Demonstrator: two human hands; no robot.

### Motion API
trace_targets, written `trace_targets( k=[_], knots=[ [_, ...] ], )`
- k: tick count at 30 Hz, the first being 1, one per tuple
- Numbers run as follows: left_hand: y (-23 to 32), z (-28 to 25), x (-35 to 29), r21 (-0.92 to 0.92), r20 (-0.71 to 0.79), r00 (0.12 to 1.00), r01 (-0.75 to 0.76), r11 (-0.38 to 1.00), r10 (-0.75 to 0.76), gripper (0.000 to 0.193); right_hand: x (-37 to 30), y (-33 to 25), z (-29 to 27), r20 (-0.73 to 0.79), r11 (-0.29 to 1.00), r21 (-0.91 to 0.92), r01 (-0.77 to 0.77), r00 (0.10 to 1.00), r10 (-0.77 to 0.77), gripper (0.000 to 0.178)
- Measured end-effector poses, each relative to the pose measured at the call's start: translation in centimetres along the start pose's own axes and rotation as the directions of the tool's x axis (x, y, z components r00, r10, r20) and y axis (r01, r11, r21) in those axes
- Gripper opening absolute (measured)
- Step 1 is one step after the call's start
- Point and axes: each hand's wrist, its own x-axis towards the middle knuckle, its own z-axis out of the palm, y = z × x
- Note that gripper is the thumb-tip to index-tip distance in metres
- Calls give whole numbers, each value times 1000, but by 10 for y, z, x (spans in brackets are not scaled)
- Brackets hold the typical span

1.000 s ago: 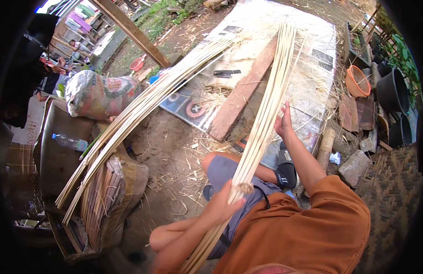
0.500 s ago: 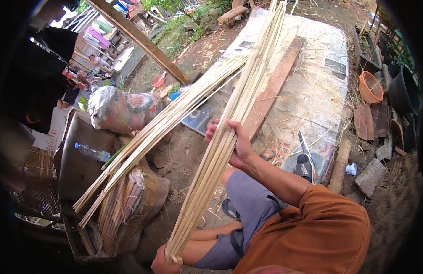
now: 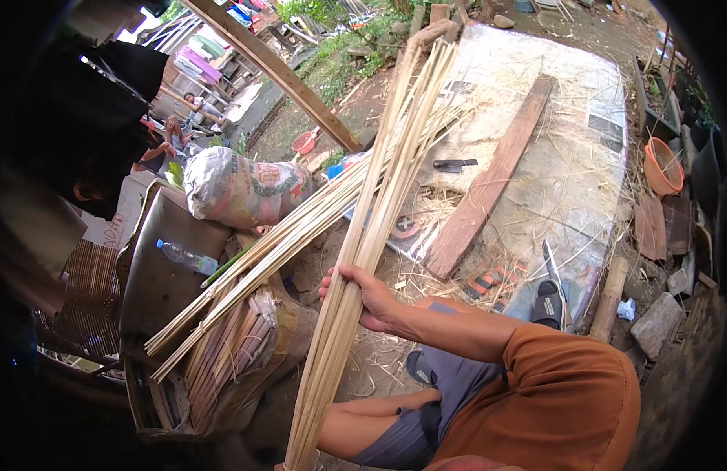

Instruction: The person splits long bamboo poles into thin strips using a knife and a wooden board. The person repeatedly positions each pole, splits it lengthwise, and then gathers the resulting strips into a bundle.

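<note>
A long bundle of pale bamboo strips (image 3: 356,259) slants up in front of me, its far ends fanned apart. My right hand (image 3: 362,297) is closed round its middle, thumb across the strips. Only a sliver of my left hand (image 3: 279,467) shows at the lower edge, against the bundle's near end; most of it is cut off. Behind the held strips, a second pile of bamboo strips (image 3: 261,263) lies slanting over an old worn seat (image 3: 144,275). Shorter split sticks (image 3: 226,345) lie under that pile's near ends.
A litter-strewn sheet (image 3: 568,196) covers the ground ahead, with a reddish plank (image 3: 497,177) and a dark blade-like piece (image 3: 455,166) on it. A long knife (image 3: 550,263) lies by my sandal (image 3: 548,304). A stuffed sack (image 3: 242,187) and a plastic bottle (image 3: 187,257) are at left; a wooden post (image 3: 277,74) stands beyond.
The bundle has come lower and nearer, and its far ends now show, spread apart. My right hand has moved down and left with it. My left hand has dropped almost out of view.
</note>
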Motion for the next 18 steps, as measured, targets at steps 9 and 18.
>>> trace_targets(
  k=[9,18],
  knots=[
    [-3,5,48,164,-169,985,59,985,-31,35,77,25,-63,-169,998,-7,-65,984,63,30],
    [-55,-39,230,315,-39,990,-116,942,135,43,66,-22,-159,-346,647,-627,-434,899,268,72]
  ],
)
